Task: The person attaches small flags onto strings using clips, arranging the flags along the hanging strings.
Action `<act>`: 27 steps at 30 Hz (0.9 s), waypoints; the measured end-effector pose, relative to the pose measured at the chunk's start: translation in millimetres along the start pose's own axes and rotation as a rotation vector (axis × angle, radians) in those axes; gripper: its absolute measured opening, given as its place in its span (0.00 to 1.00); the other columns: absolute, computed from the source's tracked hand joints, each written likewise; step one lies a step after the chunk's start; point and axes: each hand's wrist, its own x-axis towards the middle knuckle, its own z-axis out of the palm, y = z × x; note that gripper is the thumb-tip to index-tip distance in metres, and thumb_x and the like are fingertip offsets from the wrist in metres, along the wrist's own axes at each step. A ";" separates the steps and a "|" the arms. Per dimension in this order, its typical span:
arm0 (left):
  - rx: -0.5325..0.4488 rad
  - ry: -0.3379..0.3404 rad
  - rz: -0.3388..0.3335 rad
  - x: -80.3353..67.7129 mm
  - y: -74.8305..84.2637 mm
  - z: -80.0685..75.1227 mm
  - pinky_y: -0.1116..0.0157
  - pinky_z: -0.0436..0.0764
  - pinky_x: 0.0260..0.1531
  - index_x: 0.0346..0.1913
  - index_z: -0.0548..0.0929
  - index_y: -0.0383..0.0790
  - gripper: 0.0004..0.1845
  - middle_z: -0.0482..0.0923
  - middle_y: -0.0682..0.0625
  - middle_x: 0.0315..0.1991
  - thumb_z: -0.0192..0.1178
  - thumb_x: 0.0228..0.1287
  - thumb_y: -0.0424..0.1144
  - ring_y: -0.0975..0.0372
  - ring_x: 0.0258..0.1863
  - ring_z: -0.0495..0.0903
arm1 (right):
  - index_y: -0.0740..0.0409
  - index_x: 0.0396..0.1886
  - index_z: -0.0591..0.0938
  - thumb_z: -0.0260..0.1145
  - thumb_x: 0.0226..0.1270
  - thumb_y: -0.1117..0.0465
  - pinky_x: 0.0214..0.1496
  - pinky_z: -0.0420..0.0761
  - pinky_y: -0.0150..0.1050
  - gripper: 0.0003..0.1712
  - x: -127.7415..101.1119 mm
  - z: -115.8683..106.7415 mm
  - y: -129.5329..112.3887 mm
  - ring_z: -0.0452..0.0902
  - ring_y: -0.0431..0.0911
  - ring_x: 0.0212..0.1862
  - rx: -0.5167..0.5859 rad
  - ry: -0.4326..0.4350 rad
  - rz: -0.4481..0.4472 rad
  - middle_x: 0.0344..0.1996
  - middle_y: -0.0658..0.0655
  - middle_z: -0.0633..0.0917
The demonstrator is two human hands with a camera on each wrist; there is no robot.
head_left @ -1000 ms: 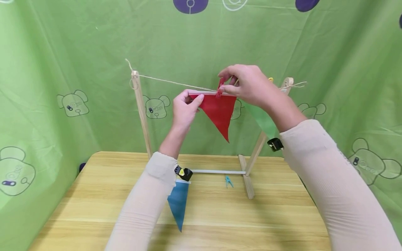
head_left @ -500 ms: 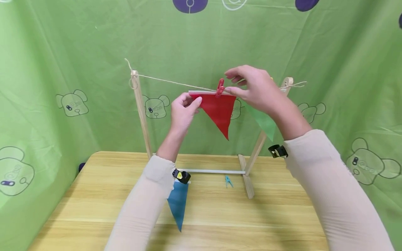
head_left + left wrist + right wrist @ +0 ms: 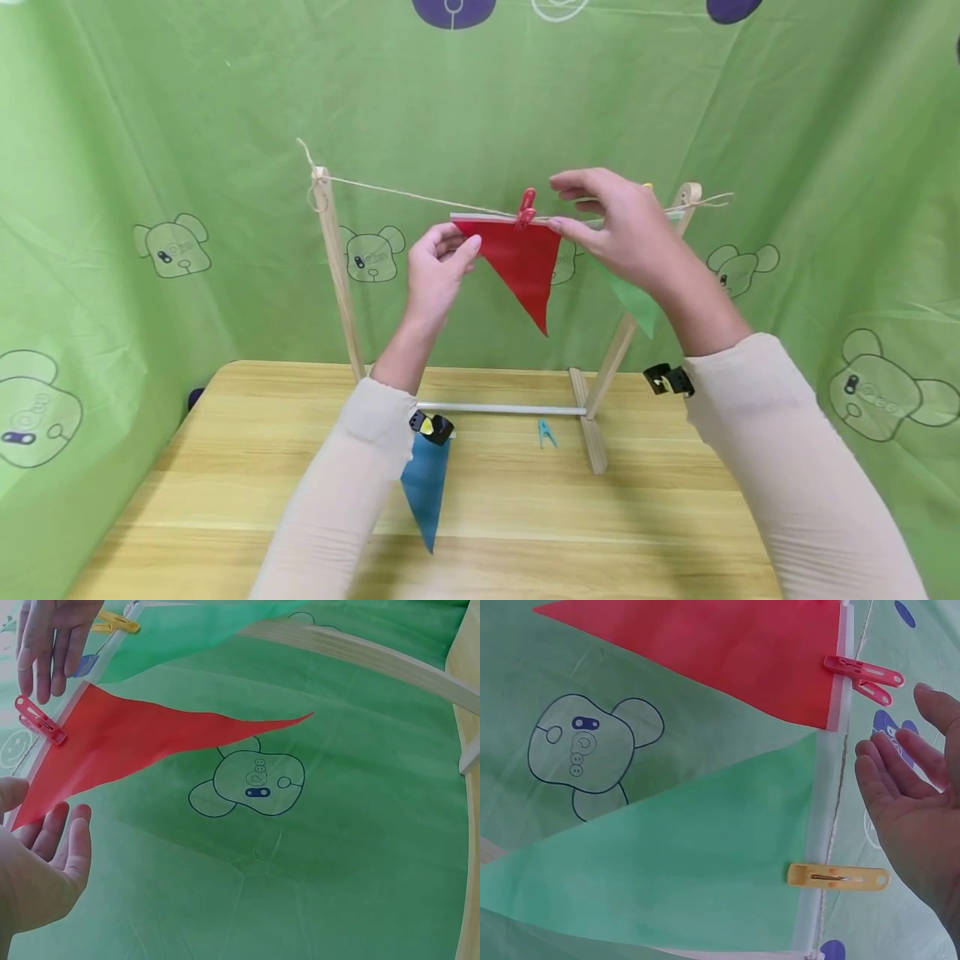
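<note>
A red triangular pennant (image 3: pixel 517 258) hangs from the string (image 3: pixel 420 197), with a red clothespin (image 3: pixel 527 207) clipped on its white top edge. My left hand (image 3: pixel 437 268) is at the pennant's left corner, thumb in front and fingers partly behind; the left wrist view shows thumb and fingers (image 3: pixel 75 847) apart. To the right of the clothespin is my right hand (image 3: pixel 618 218), its fingers spread and holding nothing. In the right wrist view a gap shows between that hand (image 3: pixel 922 795) and the red clothespin (image 3: pixel 866 675). A green pennant (image 3: pixel 690 855) hangs beside the red one under a yellow clothespin (image 3: pixel 840 877).
Two wooden posts (image 3: pixel 335 275) carry the string, and a white bar (image 3: pixel 502 409) joins them low down. On the wooden table (image 3: pixel 600 533) lie a blue pennant (image 3: pixel 427 492), partly hidden by the left wrist camera, and a light blue clothespin (image 3: pixel 547 433). Green cloth surrounds the table.
My right hand has let go of the red clothespin and moved right and slightly down. My left hand has loosened and slid slightly down from the red pennant's corner.
</note>
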 end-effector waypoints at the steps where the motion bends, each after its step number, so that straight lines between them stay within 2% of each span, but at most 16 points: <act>1: -0.004 -0.003 0.001 -1.4 0.1 0.0 0.69 0.86 0.42 0.57 0.79 0.27 0.17 0.84 0.37 0.50 0.66 0.69 0.30 0.46 0.47 0.85 | 0.58 0.71 0.75 0.70 0.73 0.59 0.70 0.77 0.51 0.29 -1.7 0.8 1.1 0.78 0.56 0.66 0.008 0.006 0.001 0.67 0.60 0.80; 5: -0.016 -0.018 0.019 -6.8 -0.7 -0.4 0.64 0.86 0.50 0.60 0.78 0.27 0.19 0.82 0.35 0.53 0.66 0.69 0.29 0.41 0.54 0.83 | 0.56 0.72 0.75 0.70 0.72 0.60 0.70 0.76 0.49 0.30 -9.2 5.0 5.9 0.78 0.55 0.68 0.037 0.037 -0.007 0.69 0.58 0.78; 9: 0.000 -0.035 0.040 -11.9 -3.3 -2.6 0.62 0.83 0.59 0.64 0.78 0.29 0.22 0.81 0.37 0.59 0.66 0.70 0.31 0.47 0.58 0.82 | 0.55 0.73 0.74 0.71 0.71 0.62 0.71 0.76 0.41 0.32 -17.4 10.3 9.9 0.76 0.51 0.69 0.082 0.067 -0.030 0.71 0.55 0.77; 14: 0.030 -0.048 0.051 -19.2 -5.9 -8.7 0.66 0.80 0.62 0.69 0.75 0.34 0.26 0.79 0.41 0.64 0.67 0.70 0.33 0.49 0.65 0.79 | 0.55 0.73 0.74 0.72 0.69 0.65 0.71 0.74 0.33 0.33 -27.2 18.9 13.9 0.72 0.46 0.73 0.139 0.090 -0.066 0.74 0.50 0.74; 18: 0.086 -0.060 0.058 -26.1 -8.1 -15.8 0.63 0.77 0.68 0.71 0.74 0.37 0.29 0.78 0.43 0.67 0.67 0.70 0.36 0.53 0.67 0.78 | 0.55 0.74 0.74 0.72 0.69 0.66 0.71 0.73 0.31 0.34 -36.1 27.6 19.7 0.69 0.45 0.75 0.152 0.109 -0.085 0.75 0.46 0.72; 22: 0.157 -0.083 0.068 -33.8 -11.9 -22.3 0.58 0.74 0.71 0.72 0.73 0.39 0.31 0.76 0.46 0.70 0.68 0.70 0.40 0.56 0.69 0.76 | 0.55 0.74 0.73 0.72 0.67 0.70 0.72 0.71 0.30 0.37 -47.2 35.9 25.5 0.67 0.44 0.76 0.193 0.157 -0.118 0.76 0.46 0.71; 27: 0.206 -0.105 0.072 -43.4 -16.0 -28.4 0.59 0.73 0.71 0.73 0.72 0.40 0.32 0.74 0.44 0.71 0.68 0.70 0.41 0.55 0.71 0.74 | 0.56 0.74 0.73 0.72 0.64 0.73 0.73 0.70 0.29 0.39 -61.5 42.6 29.5 0.67 0.41 0.76 0.228 0.197 -0.137 0.76 0.48 0.72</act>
